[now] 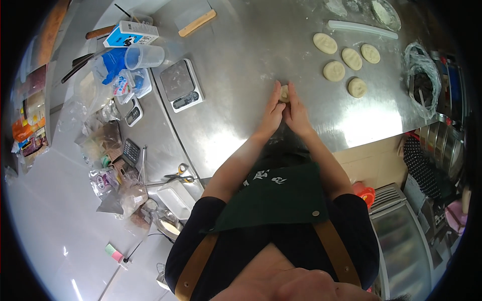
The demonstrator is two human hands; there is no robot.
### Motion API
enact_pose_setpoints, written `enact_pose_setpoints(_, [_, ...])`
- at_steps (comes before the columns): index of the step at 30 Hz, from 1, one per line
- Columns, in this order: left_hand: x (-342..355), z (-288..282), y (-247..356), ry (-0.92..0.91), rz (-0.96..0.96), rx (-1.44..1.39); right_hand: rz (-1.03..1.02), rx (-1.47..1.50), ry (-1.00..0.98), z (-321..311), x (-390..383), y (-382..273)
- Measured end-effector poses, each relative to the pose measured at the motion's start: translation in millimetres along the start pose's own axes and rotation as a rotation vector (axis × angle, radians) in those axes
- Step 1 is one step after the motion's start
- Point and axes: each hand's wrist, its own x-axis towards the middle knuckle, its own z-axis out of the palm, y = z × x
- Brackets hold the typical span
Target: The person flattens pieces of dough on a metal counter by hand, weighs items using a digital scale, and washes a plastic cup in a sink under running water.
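A small round piece of dough (284,94) rests on the steel table (236,65) near its front edge. My left hand (272,113) cups it from the left and my right hand (297,113) from the right, fingers straight and pointing away from me. The thumbs come together at the near side of the dough, and the palms partly hide it. To the right, several flattened dough rounds (352,58) lie spread apart on the steel. Beyond them is a long whitish bar (362,29), with a bowl of white powder (385,14) behind it.
Left on the table are a digital scale (182,84), a dough scraper with wooden handle (198,23), a plastic cup (144,56) and a blue-white carton (131,34). Scissors (179,174), a calculator (131,152) and bags lie nearer me. A plastic-lined container (423,83) stands at right.
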Motion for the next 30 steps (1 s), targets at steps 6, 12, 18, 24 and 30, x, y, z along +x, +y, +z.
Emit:
enact_pose_setpoints(6, [1.6, -2.1, 21.3, -0.006, 0.035, -0.034, -0.085, -0.066, 0.018, -10.5, 6.6, -5.6])
enact_pose_setpoints(12, [-10.5, -8.9, 22.1, -0.141, 0.47, 0.79, -0.359, -0.515, -0.056, -11.5, -1.9, 4.1])
enact_pose_setpoints(18, [-13.5, -10.8, 16.5, -0.154, 0.48, 1.034, -0.333, -0.53, -0.148, -20.6, 0.4, -6.0])
enact_pose_setpoints(24, [-18.0, -7.0, 19.7, -0.117, 0.457, 1.058, -0.341, -0.573, -0.161, -11.6, -8.4, -0.4])
enact_pose_setpoints(30, [-18.8, -4.2, 18.5, -0.115, 0.382, 0.981, -0.323, -0.567, -0.192, -14.0, -0.8, -12.9])
